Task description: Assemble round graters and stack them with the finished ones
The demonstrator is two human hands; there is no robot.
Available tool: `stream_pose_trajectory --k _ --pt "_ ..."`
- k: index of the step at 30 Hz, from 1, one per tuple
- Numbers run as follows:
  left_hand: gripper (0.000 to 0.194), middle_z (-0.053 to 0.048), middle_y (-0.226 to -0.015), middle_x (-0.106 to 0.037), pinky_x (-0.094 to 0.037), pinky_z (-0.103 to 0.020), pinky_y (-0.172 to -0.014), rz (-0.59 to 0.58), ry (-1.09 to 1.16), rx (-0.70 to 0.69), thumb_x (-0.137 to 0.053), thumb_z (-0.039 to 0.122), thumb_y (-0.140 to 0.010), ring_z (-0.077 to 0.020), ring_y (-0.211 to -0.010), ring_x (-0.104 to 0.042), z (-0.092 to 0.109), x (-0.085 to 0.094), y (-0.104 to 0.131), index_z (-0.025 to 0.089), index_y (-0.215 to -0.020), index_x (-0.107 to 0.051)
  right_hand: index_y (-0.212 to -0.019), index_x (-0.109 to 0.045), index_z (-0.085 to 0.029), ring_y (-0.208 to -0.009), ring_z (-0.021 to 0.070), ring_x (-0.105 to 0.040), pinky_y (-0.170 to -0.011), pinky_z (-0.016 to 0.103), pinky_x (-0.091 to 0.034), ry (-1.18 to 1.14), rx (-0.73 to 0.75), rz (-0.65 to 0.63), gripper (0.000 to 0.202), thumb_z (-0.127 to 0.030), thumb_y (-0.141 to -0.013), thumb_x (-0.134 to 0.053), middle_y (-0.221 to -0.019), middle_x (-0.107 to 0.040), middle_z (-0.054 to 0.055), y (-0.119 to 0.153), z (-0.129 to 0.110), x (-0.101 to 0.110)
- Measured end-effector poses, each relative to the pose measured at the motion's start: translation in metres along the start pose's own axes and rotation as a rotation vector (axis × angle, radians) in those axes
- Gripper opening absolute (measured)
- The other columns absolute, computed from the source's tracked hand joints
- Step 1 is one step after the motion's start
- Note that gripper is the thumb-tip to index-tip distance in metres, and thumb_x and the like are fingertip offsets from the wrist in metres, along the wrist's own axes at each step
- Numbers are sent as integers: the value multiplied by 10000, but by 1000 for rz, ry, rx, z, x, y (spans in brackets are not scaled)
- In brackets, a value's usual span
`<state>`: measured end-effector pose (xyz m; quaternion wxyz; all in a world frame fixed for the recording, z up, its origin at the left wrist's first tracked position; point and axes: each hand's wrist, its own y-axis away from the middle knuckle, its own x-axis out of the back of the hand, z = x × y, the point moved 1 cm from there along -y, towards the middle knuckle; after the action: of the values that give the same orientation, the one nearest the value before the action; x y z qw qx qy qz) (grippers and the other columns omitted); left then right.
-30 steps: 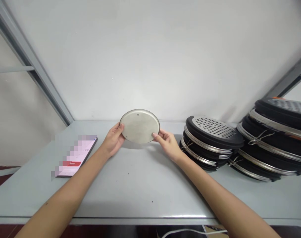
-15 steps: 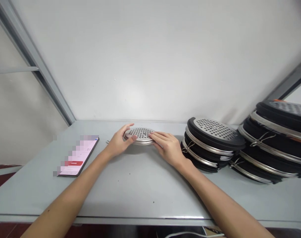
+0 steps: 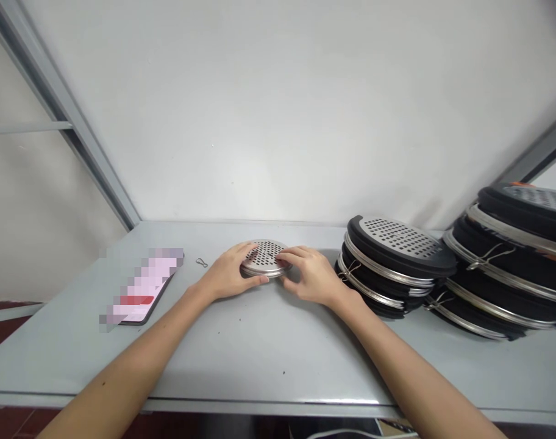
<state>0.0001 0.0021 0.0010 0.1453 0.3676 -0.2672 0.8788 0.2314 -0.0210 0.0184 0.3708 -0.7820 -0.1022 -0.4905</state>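
Observation:
A small round metal piece [image 3: 265,255] with a perforated top and ridged rim lies on the grey table, between my two hands. My left hand [image 3: 230,271] grips its left side, thumb along the front rim and fingers on the far left edge. From the right, my right hand [image 3: 309,272] holds it with fingertips on the perforated top and the thumb low at the rim. A small wire clip [image 3: 202,263] lies on the table just left of my left hand.
A phone [image 3: 152,283] lies at the left. On the right stand a stack of black and silver discs [image 3: 394,244] with a perforated top and a larger stack [image 3: 511,262]. Behind rises a pale wall [image 3: 278,110]; the grey table [image 3: 260,360] has a front edge.
The metal piece has moved slightly right and nearer. Both hands have closed in on its rim, my left thumb now at the front. The wire clip shows more fully.

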Motion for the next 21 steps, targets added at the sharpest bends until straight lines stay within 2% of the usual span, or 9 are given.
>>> stream_pose_trajectory --k 4,6,8,10,13,15,18,21 --pt "803 -136 -1443 -452 -322 -512 -1094 -27 -152 6 -688 605 -708 -348 -1328 -403 0 -2 1 227 -1381 -462 -1077 -644 -191 -1004 269 -601 -888 411 -454 3 13 -60 403 -391 -731 -693 -1117 -673 80 0 -4 4" --pt "923 -145 -1501 -366 -287 -511 -1119 -94 -204 7 -691 661 -666 -361 -1377 -326 2 -1 2 214 -1422 -407 -1010 -654 -193 -968 248 -606 -868 388 -448 -2 8 -94 330 -435 -785 -649 -1051 -685 71 0 -6 5" --pt "1042 -141 -1566 -221 -248 -509 -1141 -192 -234 19 -685 707 -633 -372 -1425 -214 3 0 4 215 -1474 -315 -957 -658 -191 -921 221 -612 -836 360 -446 7 -37 -110 238 -386 -880 -546 -973 -695 61 0 -6 4" --pt "1024 -124 -1593 -115 -214 -500 -1156 -257 -251 59 -603 731 -702 -359 -1450 -129 2 1 5 215 -1505 -232 -957 -657 -186 -904 209 -611 -814 343 -447 28 -105 -95 222 -292 -929 -463 -941 -698 61 0 -5 0" --pt "844 -108 -1594 -108 -162 -463 -1179 -258 -267 117 -382 685 -872 -304 -1464 -94 0 1 6 178 -1516 -180 -1060 -634 -178 -1002 221 -590 -863 347 -448 28 -147 -42 225 -228 -926 -461 -1056 -685 82 0 -2 -8" --pt "815 -105 -1593 -108 -140 -435 -1187 -267 -283 128 -317 663 -904 -281 -1467 -88 -2 0 5 153 -1519 -155 -1123 -610 -168 -1073 225 -568 -923 355 -439 4 -129 -23 250 -222 -922 -472 -1141 -657 98 0 0 -13" --pt "866 -106 -1594 -81 -112 -440 -1187 -294 -331 116 -327 686 -884 -283 -1469 -65 -5 -2 5 143 -1525 -115 -1143 -605 -153 -1077 224 -569 -955 363 -439 -26 -119 -24 265 -231 -923 -479 -1146 -645 107 0 1 -18" --pt "998 -123 -1591 -54 -80 -481 -1179 -307 -389 69 -415 748 -805 -315 -1466 -42 -6 -4 4 150 -1528 -75 -1121 -626 -146 -1059 233 -572 -947 373 -455 -39 -148 -14 263 -241 -921 -483 -1121 -647 111 0 2 -21"
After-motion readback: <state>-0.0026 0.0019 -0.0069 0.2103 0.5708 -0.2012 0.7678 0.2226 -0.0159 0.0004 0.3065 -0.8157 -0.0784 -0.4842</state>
